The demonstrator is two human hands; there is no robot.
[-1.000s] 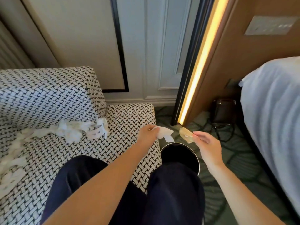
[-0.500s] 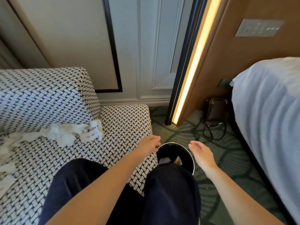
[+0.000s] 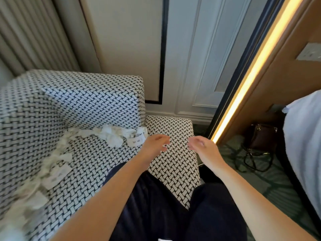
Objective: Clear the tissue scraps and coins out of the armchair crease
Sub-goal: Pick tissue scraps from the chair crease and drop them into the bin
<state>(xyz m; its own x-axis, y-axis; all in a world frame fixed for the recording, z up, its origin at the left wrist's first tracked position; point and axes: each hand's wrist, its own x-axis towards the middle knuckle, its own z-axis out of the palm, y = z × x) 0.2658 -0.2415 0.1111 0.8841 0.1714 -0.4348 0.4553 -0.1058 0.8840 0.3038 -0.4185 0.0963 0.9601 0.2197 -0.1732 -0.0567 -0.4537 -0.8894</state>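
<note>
Both the left hand [image 3: 155,143] and right hand [image 3: 201,145] hover empty with loosely curled fingers over the armchair [image 3: 173,153] seat, near tissue scraps [image 3: 112,136] lining its crease.

We see white, crumpled tissue scraps [image 3: 112,138] strung along the back crease of the armchair [image 3: 97,164], from the seat's back right corner towards its left edge, where they blur. A printed paper slip [image 3: 135,141] lies at the right end.

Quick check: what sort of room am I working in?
Probably a hotel bedroom: a bed with white linen on the right, a woven-pattern armchair, and a glowing light strip along a wood wall panel.
</note>
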